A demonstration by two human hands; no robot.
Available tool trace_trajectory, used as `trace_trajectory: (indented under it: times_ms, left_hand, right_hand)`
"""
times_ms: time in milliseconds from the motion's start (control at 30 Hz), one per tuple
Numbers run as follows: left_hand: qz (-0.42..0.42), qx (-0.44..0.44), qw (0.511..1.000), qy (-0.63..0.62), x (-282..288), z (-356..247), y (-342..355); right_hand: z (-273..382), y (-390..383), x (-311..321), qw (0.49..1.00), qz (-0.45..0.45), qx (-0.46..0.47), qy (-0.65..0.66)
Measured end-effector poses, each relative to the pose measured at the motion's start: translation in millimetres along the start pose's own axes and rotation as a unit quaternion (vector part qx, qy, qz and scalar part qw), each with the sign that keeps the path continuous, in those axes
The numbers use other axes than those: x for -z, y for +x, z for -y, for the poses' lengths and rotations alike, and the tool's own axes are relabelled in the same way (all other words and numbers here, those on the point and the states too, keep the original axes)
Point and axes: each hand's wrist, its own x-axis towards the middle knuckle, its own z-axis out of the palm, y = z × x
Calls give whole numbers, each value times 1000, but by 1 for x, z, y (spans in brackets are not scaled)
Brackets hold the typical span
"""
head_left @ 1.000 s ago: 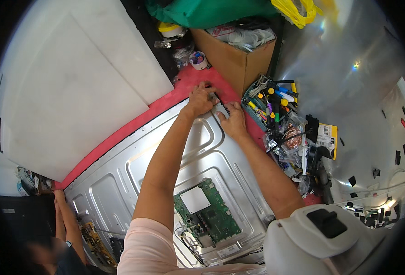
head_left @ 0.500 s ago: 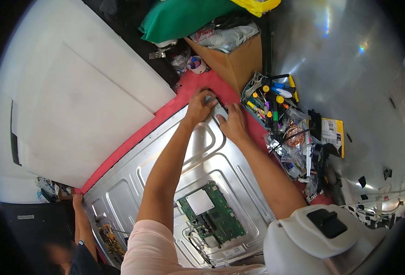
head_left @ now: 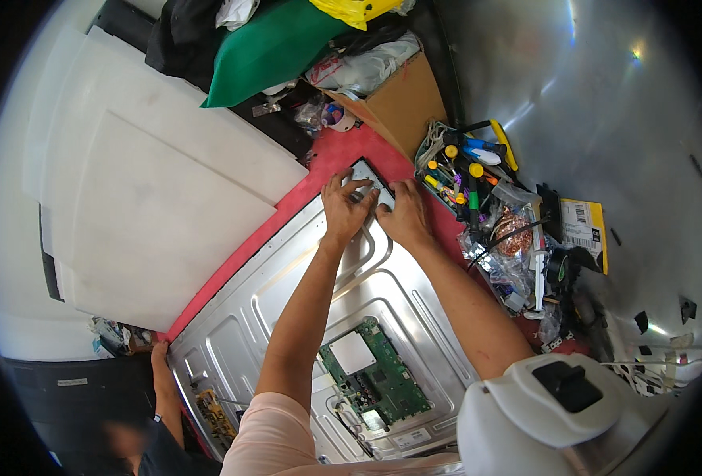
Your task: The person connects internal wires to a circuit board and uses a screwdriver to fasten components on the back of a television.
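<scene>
A large silver metal back panel [head_left: 244, 321] of a flat screen lies at a slant below me, with a green circuit board [head_left: 394, 381] fixed to it. At its far corner, my left hand [head_left: 344, 208] rests on the metal with bent, parted fingers; its thumb and forefinger come close together, and I see nothing held between them. Beside it, my right hand [head_left: 405, 216] grips the panel's right edge, fingers over the rim and thumb on the face. The corner tip shows just past my left fingers.
Red cloth [head_left: 343, 151] lies under the panel. To the right are a tray of screwdrivers [head_left: 466, 170], bagged parts and a yellow envelope [head_left: 585, 234]. A cardboard box [head_left: 406, 99] stands beyond, white sheets [head_left: 160, 182] lean left. Another person's hand [head_left: 160, 353] touches the panel's left corner.
The view has shifted slightly. My left fingers have drawn back from the panel's far corner and spread, leaving its tip uncovered. My right hand stays at the edge.
</scene>
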Motion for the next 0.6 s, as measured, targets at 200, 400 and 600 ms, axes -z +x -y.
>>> trace_trajectory:
  times_ms: [200, 400, 600]
  left_hand:
    - [11, 16, 1000, -15, -3, 2, 0]
    - [-16, -4, 1000, 17, -5, -3, 0]
    - [1, 7, 1000, -19, -4, -1, 3]
  right_hand:
    - [-2, 0, -2, 1000, -4, 4, 7]
    - [-7, 2, -6, 999, -16, 5, 33]
    - [-13, 4, -6, 999, -3, 13, 38]
